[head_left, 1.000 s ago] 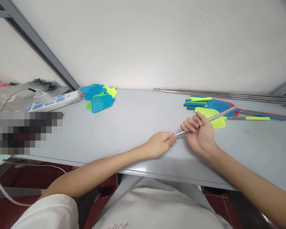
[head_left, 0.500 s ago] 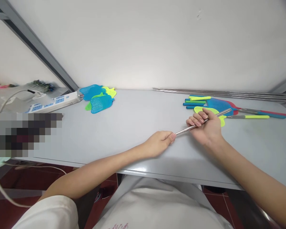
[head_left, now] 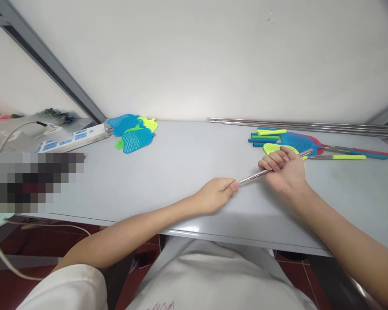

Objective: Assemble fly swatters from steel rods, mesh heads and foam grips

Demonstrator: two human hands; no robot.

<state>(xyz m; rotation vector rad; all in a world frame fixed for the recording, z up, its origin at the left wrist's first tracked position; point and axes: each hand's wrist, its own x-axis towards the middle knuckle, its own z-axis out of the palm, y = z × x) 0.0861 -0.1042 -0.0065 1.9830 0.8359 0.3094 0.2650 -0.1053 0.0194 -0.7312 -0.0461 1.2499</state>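
Note:
A thin metal rod (head_left: 252, 177), thicker toward its right end, slants up to the right between my two hands. My left hand (head_left: 218, 193) pinches its lower left end between thumb and fingers. Palm up, my right hand (head_left: 283, 170) curls its fingers round the thicker part, and the tip pokes out past the thumb side. Just behind the right hand lie a yellow-green fly swatter (head_left: 347, 157) and a blue fly swatter (head_left: 297, 142) over a red one, partly covered by that hand. Several coloured grip tubes (head_left: 265, 139) lie beside them.
Long metal rods (head_left: 291, 125) lie along the wall at the back right. Blue, green and yellow swatter heads (head_left: 137, 140) are piled at the back left. A white power strip (head_left: 74, 138) and a blurred-out object (head_left: 35, 181) are further left on the grey table (head_left: 177, 163).
My right hand has slid slightly to the right along the rod, and more of the thin part shows between the hands. My left hand stays almost in place.

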